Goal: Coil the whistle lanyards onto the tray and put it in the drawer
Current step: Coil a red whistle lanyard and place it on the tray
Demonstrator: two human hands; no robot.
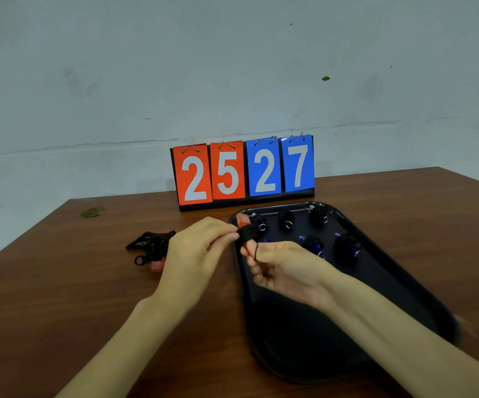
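Both hands are closed on one red whistle held just over the tray's near-left rim. The left hand pinches the black lanyard between thumb and fingertips, while the right hand, palm up with curled fingers, grips the whistle from below. The cord is wound in tight turns round the whistle's body, so only its red tip shows above the wrap, and a thin loop of cord runs over one right finger.

On the black tray lie finished bundles in two rows toward its far end, each a small dark knot of cord. Some show a silver ring and some a bit of blue whistle; one is partly hidden behind the hands.

Left of the left hand, on the brown wooden table, a loose heap of black cords lies uncoiled, with a second red whistle at its near edge. A flip scoreboard stands behind the tray against the wall, reading 25 in red and 27 in blue.
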